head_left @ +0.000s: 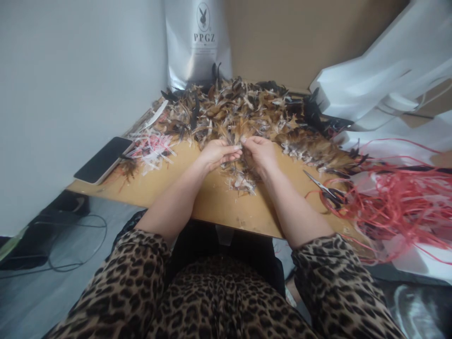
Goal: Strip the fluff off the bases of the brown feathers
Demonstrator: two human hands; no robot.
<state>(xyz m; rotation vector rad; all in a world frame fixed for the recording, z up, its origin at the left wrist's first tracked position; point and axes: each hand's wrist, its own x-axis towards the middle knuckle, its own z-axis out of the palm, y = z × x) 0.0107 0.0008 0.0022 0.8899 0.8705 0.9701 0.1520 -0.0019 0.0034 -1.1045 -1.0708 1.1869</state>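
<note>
Both hands meet over the middle of the table, their fingertips almost touching. My left hand (219, 154) is closed in a pinch on the pale base of a small brown feather bunch (242, 128). From the other side my right hand (258, 149) pinches the same bunch with thumb and forefinger. Behind them spreads a large heap of brown, white and black feathers (226, 106). Just below the hands lies a small clump of whitish feather fluff (242, 182) on the wooden tabletop (212, 200).
A phone (103, 160) rests at the table's left edge, beside pink and white strips (151, 147). At the right are scissors (326, 189) and a tangle of red string (399, 202). A silver bag (197, 52) stands behind the heap, with white sheeting (381, 66) at the right.
</note>
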